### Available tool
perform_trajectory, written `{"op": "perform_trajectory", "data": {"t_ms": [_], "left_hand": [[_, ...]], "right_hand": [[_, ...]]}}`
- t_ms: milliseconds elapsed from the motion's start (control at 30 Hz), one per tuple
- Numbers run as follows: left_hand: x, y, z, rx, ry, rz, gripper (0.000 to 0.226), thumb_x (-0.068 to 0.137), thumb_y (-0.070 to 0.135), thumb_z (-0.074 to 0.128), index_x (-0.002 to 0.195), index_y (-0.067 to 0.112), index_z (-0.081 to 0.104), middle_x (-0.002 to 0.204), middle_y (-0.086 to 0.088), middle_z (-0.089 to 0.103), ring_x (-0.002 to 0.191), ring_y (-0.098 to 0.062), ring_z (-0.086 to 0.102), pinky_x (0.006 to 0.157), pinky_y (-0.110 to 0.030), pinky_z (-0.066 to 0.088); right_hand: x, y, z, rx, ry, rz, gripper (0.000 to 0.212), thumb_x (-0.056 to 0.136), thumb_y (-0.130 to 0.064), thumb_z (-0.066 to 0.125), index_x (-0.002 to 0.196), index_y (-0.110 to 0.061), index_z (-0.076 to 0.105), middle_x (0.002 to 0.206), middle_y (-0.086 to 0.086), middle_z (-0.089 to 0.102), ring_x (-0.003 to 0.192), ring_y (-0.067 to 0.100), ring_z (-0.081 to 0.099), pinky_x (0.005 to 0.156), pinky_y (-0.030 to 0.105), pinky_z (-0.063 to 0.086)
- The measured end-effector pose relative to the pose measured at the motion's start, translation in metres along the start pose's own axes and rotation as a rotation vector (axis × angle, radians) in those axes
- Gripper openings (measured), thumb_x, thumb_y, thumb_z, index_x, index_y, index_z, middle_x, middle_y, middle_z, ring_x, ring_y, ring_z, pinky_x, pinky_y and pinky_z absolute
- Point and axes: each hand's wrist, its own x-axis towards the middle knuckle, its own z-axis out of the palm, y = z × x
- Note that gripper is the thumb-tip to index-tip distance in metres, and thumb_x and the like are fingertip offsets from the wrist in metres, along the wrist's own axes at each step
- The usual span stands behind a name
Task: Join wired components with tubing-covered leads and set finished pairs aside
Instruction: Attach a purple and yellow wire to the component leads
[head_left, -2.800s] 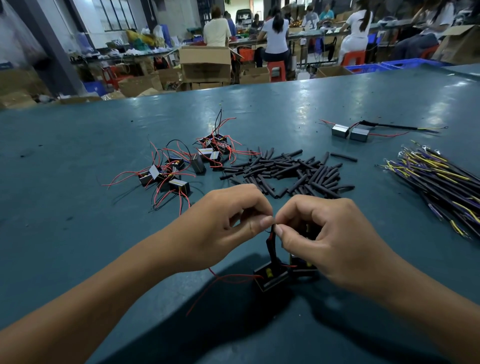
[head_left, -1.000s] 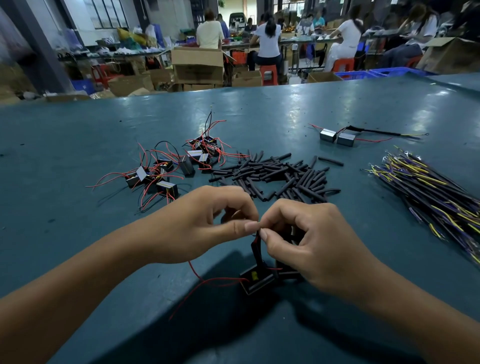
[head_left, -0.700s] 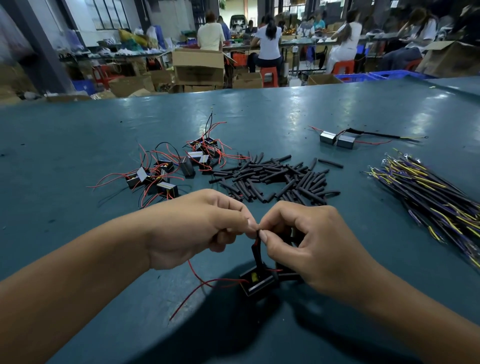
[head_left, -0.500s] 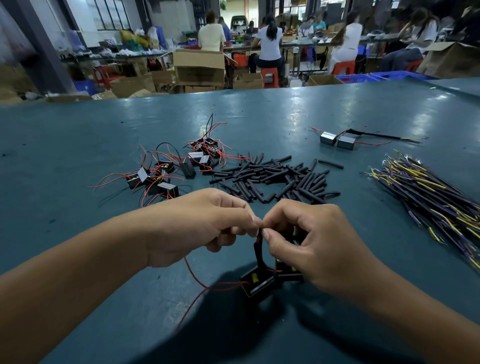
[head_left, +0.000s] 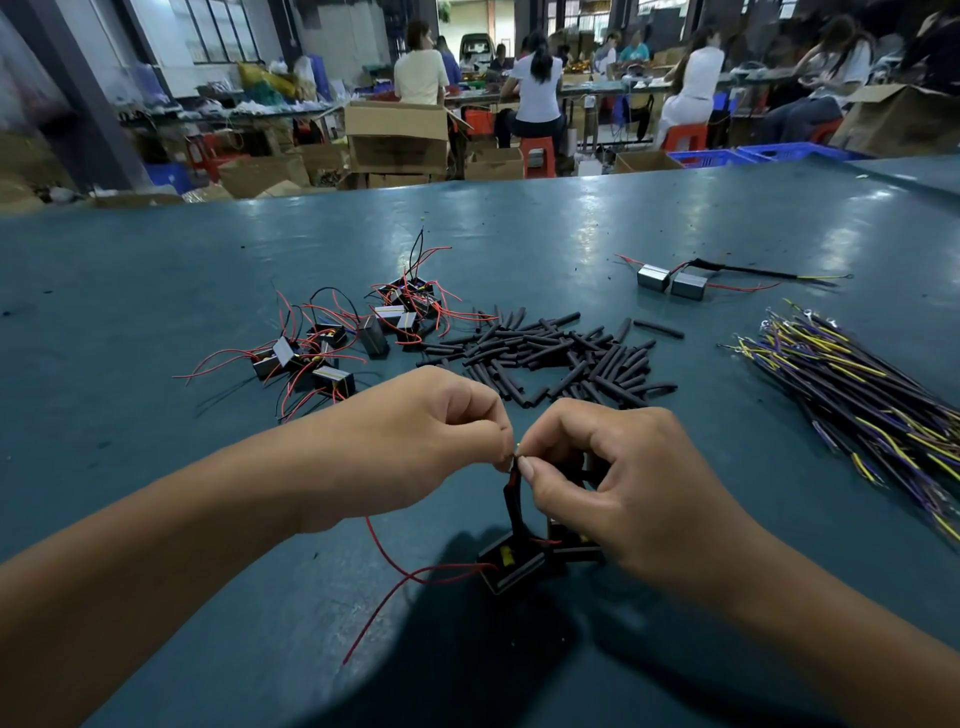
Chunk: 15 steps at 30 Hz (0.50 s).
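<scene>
My left hand (head_left: 415, 441) and my right hand (head_left: 618, 478) meet fingertip to fingertip above the table, both pinching the top of a black tubing-covered lead (head_left: 514, 499). The lead runs down to two small black box components (head_left: 511, 564) standing side by side under my right hand. A loose red wire (head_left: 395, 587) trails from them toward me. What the fingertips hold between them is hidden.
Loose components with red wires (head_left: 332, 348) lie at centre left, a heap of black tubing pieces (head_left: 550, 353) behind my hands, a bundle of yellow and purple leads (head_left: 872, 395) at right. A joined pair (head_left: 672, 280) lies far right. People sit at benches beyond the table.
My hands stay pinched together over the lead. The fingers of my left hand have curled in tighter and its thumb has shifted a little; the components have not moved.
</scene>
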Motion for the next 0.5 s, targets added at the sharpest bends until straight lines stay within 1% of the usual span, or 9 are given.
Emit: {"op": "perform_trajectory", "data": {"t_ms": [33,100,200,267,333,400,467,500], "left_hand": [[0.0,0.0,-0.001,0.028,-0.001,0.024,0.017,0.089,0.026,0.061,0.073,0.024,0.065,0.062,0.0,0.04,0.06,-0.019,0.03,0.054,-0.034,0.024],[0.0,0.0,-0.003,0.093,-0.001,0.067,0.02,0.092,0.018,0.06,0.073,0.023,0.065,0.06,0.005,0.043,0.057,-0.014,0.032,0.053,-0.032,0.027],[0.0,0.0,-0.003,0.169,0.008,0.09,0.019,0.091,0.017,0.057,0.074,0.022,0.066,0.057,0.008,0.044,0.055,-0.012,0.034,0.052,-0.032,0.03],[0.0,-0.001,-0.002,0.153,0.014,0.078,0.019,0.09,0.018,0.057,0.074,0.021,0.066,0.055,0.009,0.041,0.052,-0.011,0.032,0.049,-0.03,0.028],[0.001,-0.003,-0.003,0.084,-0.002,0.055,0.017,0.09,0.023,0.06,0.073,0.023,0.067,0.056,0.008,0.039,0.053,-0.012,0.03,0.048,-0.029,0.025],[0.002,-0.006,-0.004,-0.015,-0.022,0.017,0.015,0.082,0.03,0.059,0.073,0.023,0.068,0.06,0.003,0.039,0.057,-0.018,0.03,0.05,-0.03,0.023],[0.005,-0.011,0.0,-0.15,0.006,-0.002,0.017,0.081,0.026,0.056,0.072,0.021,0.069,0.063,0.0,0.046,0.059,-0.016,0.038,0.053,-0.028,0.028],[0.007,-0.016,0.004,-0.238,0.036,-0.005,0.019,0.085,0.018,0.056,0.074,0.02,0.071,0.065,-0.001,0.051,0.059,-0.014,0.042,0.055,-0.025,0.032]], "right_hand": [[0.0,0.0,0.0,-0.001,0.0,0.0,0.01,0.089,-0.018,0.067,0.081,-0.022,0.067,0.059,-0.006,0.061,0.051,0.012,0.054,0.049,0.014,0.039],[0.0,0.0,0.0,-0.013,0.0,-0.004,0.01,0.089,-0.017,0.067,0.08,-0.022,0.067,0.06,-0.006,0.061,0.051,0.012,0.054,0.048,0.015,0.039],[0.0,0.0,0.001,-0.017,0.002,-0.004,0.011,0.088,-0.017,0.068,0.079,-0.023,0.066,0.062,-0.006,0.062,0.053,0.012,0.055,0.049,0.018,0.042],[0.0,0.0,0.001,-0.014,-0.002,-0.002,0.01,0.088,-0.018,0.067,0.079,-0.022,0.067,0.061,-0.006,0.062,0.053,0.012,0.055,0.049,0.018,0.042],[0.0,0.0,0.001,-0.006,-0.006,0.005,0.009,0.088,-0.019,0.066,0.079,-0.022,0.067,0.061,-0.007,0.061,0.052,0.01,0.055,0.049,0.014,0.04],[0.001,0.001,0.001,0.015,-0.02,0.019,0.009,0.087,-0.02,0.066,0.079,-0.023,0.066,0.06,-0.007,0.061,0.05,0.009,0.055,0.049,0.016,0.04],[0.002,0.003,-0.003,0.02,-0.023,0.033,0.011,0.087,-0.02,0.066,0.078,-0.024,0.065,0.061,-0.007,0.061,0.05,0.005,0.052,0.05,0.014,0.038],[0.003,0.004,-0.006,0.019,-0.018,0.042,0.011,0.087,-0.019,0.067,0.078,-0.024,0.065,0.062,-0.008,0.062,0.051,0.003,0.051,0.052,0.011,0.037]]}}
